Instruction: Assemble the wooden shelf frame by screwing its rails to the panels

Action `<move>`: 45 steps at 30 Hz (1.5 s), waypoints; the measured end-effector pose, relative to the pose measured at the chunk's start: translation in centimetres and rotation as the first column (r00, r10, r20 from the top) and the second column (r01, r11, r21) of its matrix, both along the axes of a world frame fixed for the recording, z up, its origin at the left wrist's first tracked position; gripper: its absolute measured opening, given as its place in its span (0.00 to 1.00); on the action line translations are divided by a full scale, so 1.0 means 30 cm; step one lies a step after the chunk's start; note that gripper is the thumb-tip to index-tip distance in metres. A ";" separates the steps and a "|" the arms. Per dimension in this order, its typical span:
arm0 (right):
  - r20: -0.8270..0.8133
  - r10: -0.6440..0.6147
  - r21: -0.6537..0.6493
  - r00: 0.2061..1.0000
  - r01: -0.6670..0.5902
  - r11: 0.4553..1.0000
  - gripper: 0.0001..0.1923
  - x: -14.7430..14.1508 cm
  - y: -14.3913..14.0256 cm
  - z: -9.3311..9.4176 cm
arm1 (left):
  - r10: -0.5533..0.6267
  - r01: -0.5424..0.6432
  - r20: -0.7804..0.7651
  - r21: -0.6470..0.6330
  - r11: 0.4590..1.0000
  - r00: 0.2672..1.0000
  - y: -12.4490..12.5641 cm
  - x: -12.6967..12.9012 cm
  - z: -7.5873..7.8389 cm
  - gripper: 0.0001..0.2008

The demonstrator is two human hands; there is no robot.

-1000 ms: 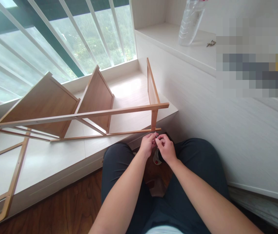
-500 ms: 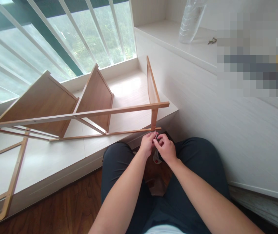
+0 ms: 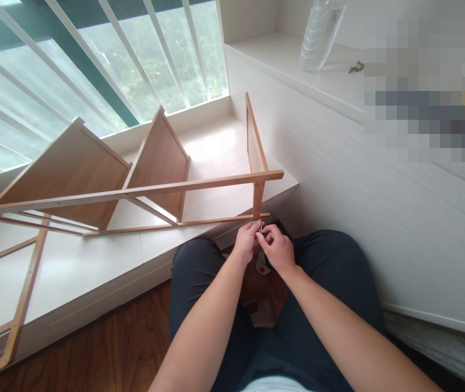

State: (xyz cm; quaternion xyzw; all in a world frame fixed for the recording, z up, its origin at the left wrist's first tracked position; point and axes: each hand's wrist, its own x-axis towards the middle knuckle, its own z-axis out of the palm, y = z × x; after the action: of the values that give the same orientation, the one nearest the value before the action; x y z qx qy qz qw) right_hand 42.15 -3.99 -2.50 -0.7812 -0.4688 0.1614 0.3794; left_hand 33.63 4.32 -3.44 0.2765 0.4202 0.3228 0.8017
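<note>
While the wooden shelf frame point(image 3: 134, 191) lies on its side across the white ledge point(image 3: 93, 261) to the left of the fingers, its near corner post ends just above the fingertips. Left hand point(image 3: 245, 242) and right hand point(image 3: 276, 248) meet there — thumbs and forefingers pressed together, pinching a small metal screw point(image 3: 261, 226) between them, upright and just below the frame's lower rail. Beneath the fingers, between dark-trousered knees, sits a small packet point(image 3: 262, 263) — contents unclear. Far up right of the fingers, a clear plastic bottle point(image 3: 320, 35) stands on the sill.
</note>
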 end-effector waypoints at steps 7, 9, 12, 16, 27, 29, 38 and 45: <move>-0.099 -0.011 0.004 0.995 0.012 1.000 0.14 0.002 -0.002 0.010 | -0.008 0.008 -0.027 -0.006 1.000 1.000 0.005 0.002 0.018 0.26; -0.163 -0.004 0.013 0.987 0.006 1.000 0.14 0.005 -0.001 0.007 | -0.012 0.012 -0.032 -0.002 1.000 0.999 0.006 0.001 0.022 0.26; -0.230 0.003 0.024 0.973 0.003 1.000 0.16 0.010 0.005 -0.004 | -0.015 0.015 -0.040 0.008 1.000 0.999 0.006 0.001 0.022 0.25; -0.322 0.009 0.040 0.947 0.004 0.999 0.18 0.015 0.017 -0.030 | -0.014 0.015 -0.049 0.019 1.000 0.999 0.006 0.004 0.016 0.24; -0.392 -0.003 0.057 0.920 0.028 0.998 0.19 0.010 0.018 -0.032 | -0.025 0.026 -0.046 0.022 0.999 0.999 -0.001 -0.001 0.023 0.25; -0.384 -0.010 0.060 0.923 0.036 0.998 0.19 0.010 0.020 -0.029 | -0.030 0.031 -0.043 0.019 0.999 0.999 -0.003 -0.003 0.024 0.25; -0.283 0.017 0.057 0.959 -0.001 0.998 0.16 0.004 0.008 -0.008 | -0.014 0.014 -0.033 -0.008 1.000 0.999 -0.004 -0.004 0.019 0.25; -0.037 -0.030 -0.048 0.999 0.029 0.998 0.14 -0.001 0.004 -0.005 | -0.003 0.003 -0.019 -0.008 1.000 1.000 -0.005 -0.004 0.017 0.25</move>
State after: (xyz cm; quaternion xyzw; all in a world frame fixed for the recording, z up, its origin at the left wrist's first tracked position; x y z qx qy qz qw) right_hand 42.14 -3.85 -2.66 -0.7936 -0.4459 0.1818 0.3718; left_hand 33.50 4.17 -2.94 0.2770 0.4285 0.3173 0.7994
